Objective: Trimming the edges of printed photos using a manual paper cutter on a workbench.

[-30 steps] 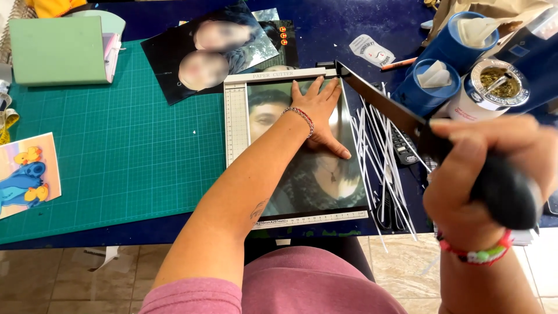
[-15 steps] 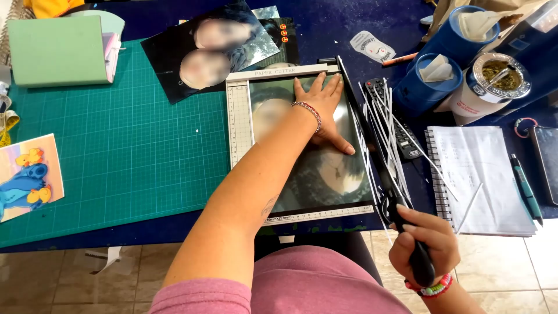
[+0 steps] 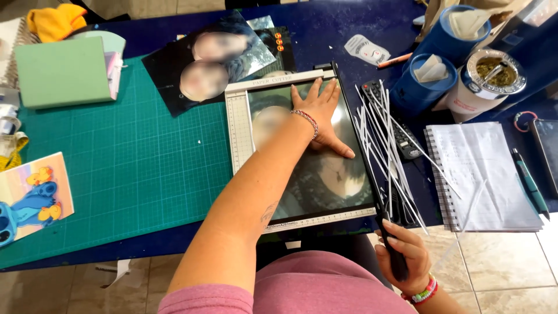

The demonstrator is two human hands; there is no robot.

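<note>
A guillotine paper cutter (image 3: 239,125) lies on the dark blue table with a large glossy photo print (image 3: 325,180) on its bed. My left hand (image 3: 322,113) presses flat on the print, fingers spread, thumb near the right cutting edge. My right hand (image 3: 401,253) grips the black handle of the cutter's blade arm (image 3: 361,151), which lies down along the cutter's right edge. A pile of thin white paper strips (image 3: 386,145) rests just right of the blade.
A green cutting mat (image 3: 116,168) covers the left side, with a cartoon card (image 3: 32,197), a green box (image 3: 61,72) and more photos (image 3: 209,64). To the right lie a remote (image 3: 401,134), spiral notebook (image 3: 482,174), pen (image 3: 529,183), blue containers (image 3: 447,40) and a cup (image 3: 485,78).
My right hand swung the blade arm from raised high down to flat along the cutter's edge. The left hand stayed pressed on the print.
</note>
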